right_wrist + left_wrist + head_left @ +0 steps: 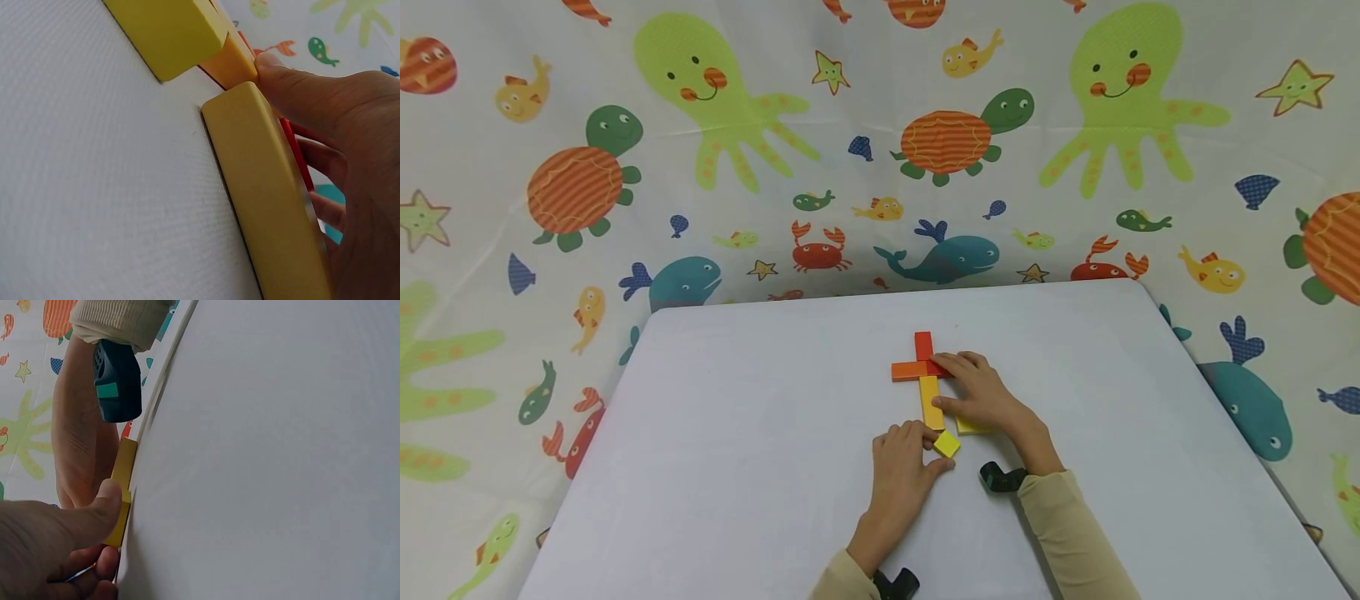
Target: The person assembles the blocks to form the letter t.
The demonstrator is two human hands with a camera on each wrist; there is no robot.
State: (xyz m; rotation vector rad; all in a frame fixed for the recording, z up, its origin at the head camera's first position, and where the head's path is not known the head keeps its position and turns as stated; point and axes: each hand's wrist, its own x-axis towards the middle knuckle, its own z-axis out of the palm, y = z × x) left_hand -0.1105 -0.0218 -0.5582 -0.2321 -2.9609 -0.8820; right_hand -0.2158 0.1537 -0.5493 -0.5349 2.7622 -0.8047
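Observation:
Wooden blocks lie in a cross on the white table: a red block [922, 346] on top, an orange block [906, 372] to the left, a second red block [934, 368] to the right and a long amber block [930, 402] running down. My left hand [900, 471] pinches a small yellow block [947, 444] between thumb and fingers at the amber block's near end. Over the cross's right side, my right hand [988, 396] touches the right red block with its fingertips and the amber block with its thumb [272, 65]. A pale yellow block [262, 187] lies beneath that hand, partly hidden.
The white table [737, 442] stretches out on both sides of the blocks. Behind it hangs a cloth [850, 100] printed with sea animals. A dark wrist camera [1000, 477] sits at the right cuff, and another wrist camera [898, 583] at the left.

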